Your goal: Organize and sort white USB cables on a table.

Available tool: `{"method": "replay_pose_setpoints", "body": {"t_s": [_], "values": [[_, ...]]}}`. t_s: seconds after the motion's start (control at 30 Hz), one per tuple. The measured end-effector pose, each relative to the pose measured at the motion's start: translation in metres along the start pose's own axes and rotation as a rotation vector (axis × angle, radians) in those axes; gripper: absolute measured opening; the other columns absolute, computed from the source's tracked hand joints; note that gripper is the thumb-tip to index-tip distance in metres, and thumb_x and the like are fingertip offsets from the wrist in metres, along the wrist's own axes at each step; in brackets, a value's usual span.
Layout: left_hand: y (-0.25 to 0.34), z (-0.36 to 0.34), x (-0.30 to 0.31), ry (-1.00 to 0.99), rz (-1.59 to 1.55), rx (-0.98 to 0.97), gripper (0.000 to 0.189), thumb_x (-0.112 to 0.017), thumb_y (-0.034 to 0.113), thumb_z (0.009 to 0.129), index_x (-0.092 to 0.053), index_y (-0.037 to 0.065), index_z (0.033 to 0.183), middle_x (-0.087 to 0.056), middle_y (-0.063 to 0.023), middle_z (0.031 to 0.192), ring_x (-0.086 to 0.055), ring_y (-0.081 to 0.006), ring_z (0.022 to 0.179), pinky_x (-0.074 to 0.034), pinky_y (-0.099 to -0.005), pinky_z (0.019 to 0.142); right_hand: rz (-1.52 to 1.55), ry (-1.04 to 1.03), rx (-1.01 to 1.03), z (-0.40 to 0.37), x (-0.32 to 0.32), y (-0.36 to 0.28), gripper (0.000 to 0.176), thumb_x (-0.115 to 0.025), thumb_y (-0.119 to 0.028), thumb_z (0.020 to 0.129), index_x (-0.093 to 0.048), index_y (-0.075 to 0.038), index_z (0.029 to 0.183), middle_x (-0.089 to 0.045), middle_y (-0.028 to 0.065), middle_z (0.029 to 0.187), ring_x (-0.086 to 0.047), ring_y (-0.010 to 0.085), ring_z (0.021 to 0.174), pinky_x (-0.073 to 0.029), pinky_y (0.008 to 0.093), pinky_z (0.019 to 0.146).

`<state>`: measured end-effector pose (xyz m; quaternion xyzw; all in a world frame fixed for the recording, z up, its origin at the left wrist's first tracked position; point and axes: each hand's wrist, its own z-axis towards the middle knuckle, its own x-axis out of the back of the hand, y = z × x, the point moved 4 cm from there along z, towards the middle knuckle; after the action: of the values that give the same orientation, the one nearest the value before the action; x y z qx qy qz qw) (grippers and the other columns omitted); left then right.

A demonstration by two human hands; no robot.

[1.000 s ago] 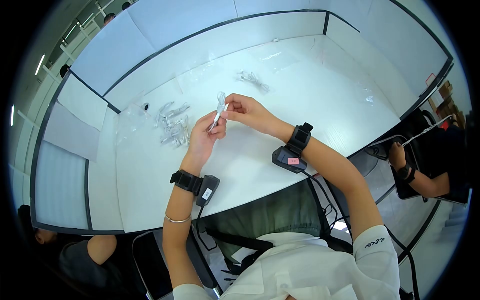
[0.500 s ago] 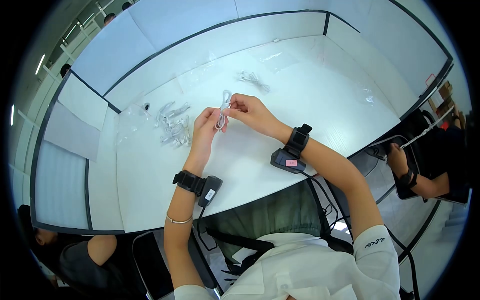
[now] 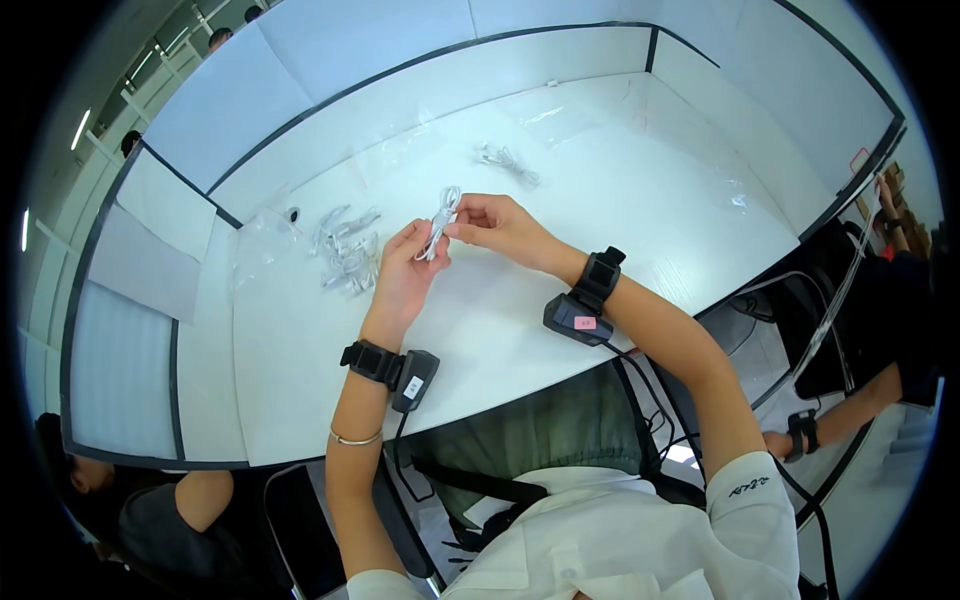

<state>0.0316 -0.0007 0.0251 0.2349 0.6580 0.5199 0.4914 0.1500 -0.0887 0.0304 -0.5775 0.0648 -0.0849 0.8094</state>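
Note:
Above the middle of the table (image 3: 480, 310) a white cable (image 3: 441, 222), coiled into a narrow bundle, is held up at a tilt. Its lower part is pinched by my left hand (image 3: 408, 257), whose fingers are closed round it. My right hand (image 3: 495, 222) is closed at the bundle's middle, thumb and forefinger pressed together against the cable. To the left of my left hand lies a pile of bundled white cables (image 3: 350, 255), some seemingly in clear plastic. Farther back on the table is another small group of white cables (image 3: 508, 163).
Low white partitions (image 3: 440, 75) enclose the table's far side and ends. Clear plastic bags (image 3: 262, 240) lie at the left and back. A dark tracker box (image 3: 415, 380) with its cord is strapped to my left wrist, another (image 3: 577, 318) to my right. A co-worker's arm (image 3: 850, 410) is at the right.
Both hands still hold the cable bundle, which has shifted slightly left and tilted more. The co-worker at the right has lowered one hand and raised the other with a long pale strand.

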Motion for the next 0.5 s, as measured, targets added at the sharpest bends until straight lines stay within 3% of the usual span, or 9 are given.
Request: {"method": "replay_pose_setpoints", "body": {"t_s": [0.17,0.27,0.37,0.5], "values": [[0.004,0.000,-0.001,0.103,0.303,-0.043,0.023,-0.049,0.026,0.092,-0.057,0.005,0.093,-0.060,-0.0033,0.082,-0.057,-0.0113,0.076,-0.044,-0.0255,0.075,0.014,0.035,0.037,-0.001,0.001,0.000,0.015,-0.060,-0.015,0.086,-0.055,-0.001,0.087,-0.055,0.0003,0.071,-0.050,0.0044,0.066,-0.040,0.0198,0.060],[0.007,0.000,-0.005,0.059,0.261,-0.093,0.022,-0.051,0.024,0.091,-0.057,0.003,0.096,-0.061,-0.0047,0.086,-0.058,-0.0117,0.080,-0.045,-0.0255,0.077,-0.009,0.042,0.020,0.000,0.002,0.004,0.013,-0.058,-0.014,0.087,-0.055,-0.002,0.088,-0.059,0.0010,0.076,-0.055,0.0059,0.071,-0.044,0.0205,0.068],[0.011,-0.002,-0.016,0.082,0.528,-0.164,0.022,-0.053,0.019,0.089,-0.057,0.000,0.100,-0.061,-0.0053,0.089,-0.058,-0.0115,0.081,-0.045,-0.0253,0.077,-0.056,0.116,0.002,-0.001,0.006,0.003,0.013,-0.059,-0.014,0.087,-0.054,-0.002,0.088,-0.059,0.0015,0.075,-0.056,0.0064,0.071,-0.045,0.0210,0.067],[0.009,-0.001,-0.012,0.041,0.600,-0.217,0.026,-0.052,0.018,0.090,-0.057,-0.003,0.104,-0.061,-0.0067,0.094,-0.058,-0.0112,0.084,-0.045,-0.0255,0.078,-0.039,0.138,0.021,-0.001,0.007,0.003,0.016,-0.061,-0.014,0.085,-0.053,0.000,0.087,-0.056,0.0014,0.069,-0.053,0.0055,0.065,-0.043,0.0206,0.060]]}}
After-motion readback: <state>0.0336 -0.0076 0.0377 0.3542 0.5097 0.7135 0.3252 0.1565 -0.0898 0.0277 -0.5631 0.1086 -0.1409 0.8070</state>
